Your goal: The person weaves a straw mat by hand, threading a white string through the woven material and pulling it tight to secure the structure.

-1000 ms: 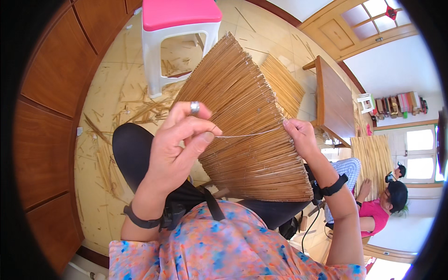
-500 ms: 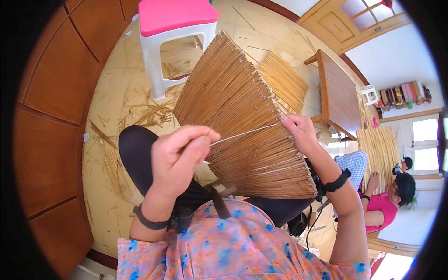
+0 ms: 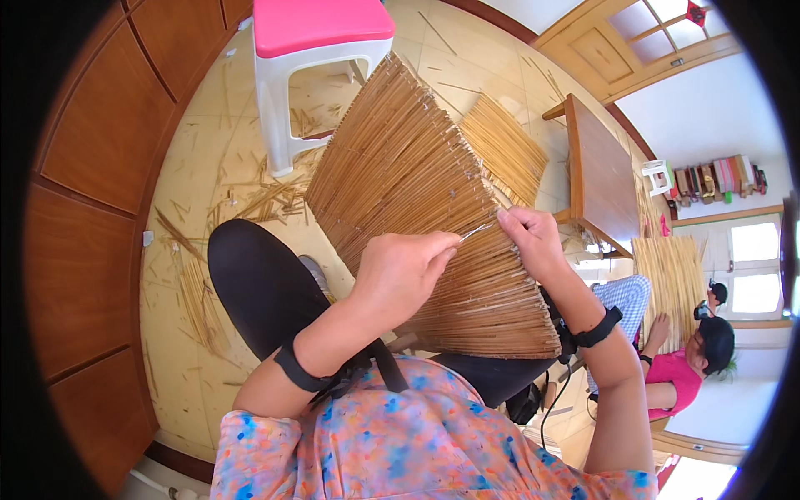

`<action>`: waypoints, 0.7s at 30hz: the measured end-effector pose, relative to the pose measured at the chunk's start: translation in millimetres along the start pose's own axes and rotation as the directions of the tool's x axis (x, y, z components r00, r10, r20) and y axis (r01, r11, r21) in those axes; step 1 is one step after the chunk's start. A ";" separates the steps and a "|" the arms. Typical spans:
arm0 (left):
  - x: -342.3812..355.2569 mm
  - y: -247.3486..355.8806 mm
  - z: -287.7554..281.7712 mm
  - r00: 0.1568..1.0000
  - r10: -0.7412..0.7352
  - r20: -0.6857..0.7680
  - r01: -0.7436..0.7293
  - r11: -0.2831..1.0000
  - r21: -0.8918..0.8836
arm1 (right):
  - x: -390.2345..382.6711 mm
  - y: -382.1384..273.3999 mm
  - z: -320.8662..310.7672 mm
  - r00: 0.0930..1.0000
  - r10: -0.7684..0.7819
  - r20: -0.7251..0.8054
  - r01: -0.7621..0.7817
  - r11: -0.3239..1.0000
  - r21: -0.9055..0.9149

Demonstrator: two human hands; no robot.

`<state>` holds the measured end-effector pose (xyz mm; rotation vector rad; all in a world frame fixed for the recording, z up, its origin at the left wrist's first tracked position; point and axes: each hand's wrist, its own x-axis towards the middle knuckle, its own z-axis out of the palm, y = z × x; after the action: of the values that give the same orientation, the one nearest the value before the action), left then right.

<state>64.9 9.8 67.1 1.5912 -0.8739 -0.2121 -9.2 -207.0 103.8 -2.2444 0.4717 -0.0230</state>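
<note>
A mat of thin brown stalks [image 3: 417,167], bound side by side, leans across my lap with its stitched edge running down to the right. My left hand [image 3: 396,271] is closed in front of the mat, thumb and forefinger pinching a thin white thread [image 3: 477,232]. The short stretch of thread leads to the mat's right edge, where my right hand [image 3: 533,240] pinches the edge between thumb and fingers. Whether the right fingertips also hold the thread is hard to see.
A white stool with a pink seat [image 3: 325,29] stands ahead. Beyond the mat lie another stalk mat [image 3: 504,137] and a low wooden table [image 3: 604,171]. Loose stalks [image 3: 267,196] litter the floor at left. On the right, a person in pink [image 3: 675,379] handles a stalk mat [image 3: 671,271].
My left hand has moved right, close to my right hand, and the thread between them is much shorter. My right hand stays at the mat's edge.
</note>
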 end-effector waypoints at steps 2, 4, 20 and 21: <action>3.3 -1.4 6.6 0.999 0.038 -0.002 -0.037 0.993 0.116 | -1.4 -0.4 0.9 1.000 0.003 -0.003 -0.003 1.000 0.009; 4.4 1.4 7.7 0.999 0.034 0.021 -0.037 0.988 0.153 | -1.6 0.5 0.8 1.000 0.007 -0.009 -0.006 1.000 0.020; 14.0 3.6 16.5 0.998 0.019 0.056 -0.035 0.951 0.306 | -1.5 -1.1 3.1 1.000 -0.012 -0.013 0.013 0.999 0.049; 14.1 3.8 16.6 0.998 0.019 0.057 -0.036 0.951 0.306 | -1.6 -1.2 3.1 1.000 -0.008 -0.013 0.009 0.998 0.057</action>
<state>63.4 -11.8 71.4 1.8671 -1.0067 -0.1012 -9.7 -203.4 102.7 -2.1920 0.4628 -0.0551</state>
